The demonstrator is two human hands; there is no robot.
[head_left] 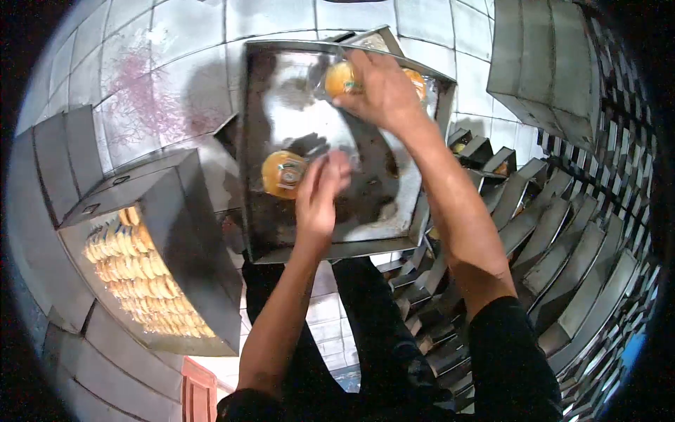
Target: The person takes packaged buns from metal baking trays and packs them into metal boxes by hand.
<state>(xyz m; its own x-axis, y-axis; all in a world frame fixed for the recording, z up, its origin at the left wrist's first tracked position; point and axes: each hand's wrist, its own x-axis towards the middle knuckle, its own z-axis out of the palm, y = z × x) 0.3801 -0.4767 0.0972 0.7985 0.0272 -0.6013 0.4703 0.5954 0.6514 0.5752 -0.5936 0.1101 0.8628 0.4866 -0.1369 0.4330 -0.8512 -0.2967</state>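
The right hand grips the upper bun by its near edge, thumb below and fingers above, over the far part of the tray. The hand covers that bun's right side. A third bun, behind the hand, shows only as an orange strip near the tray's right wall.

The left hand is motion-blurred, its fingers loosely stretched to the right; I cannot tell whether it holds anything. It is just beside the lower bun, in the tray's left half, and overlaps its right edge, so touch is unclear. The label on that bun is too small to read.

The tray hides what carries it; metal corners poke out beyond its far and left sides. The legs show below it, partly covered by its near wall.

To the left, close to the tray, a grey bin holds rows of packed buns. Metal pans crowd the right, partly behind the right arm, their contents mostly hidden. A large grey box stands beyond them. The tiled floor has a pink stain. Dark edges cut off the outer view.
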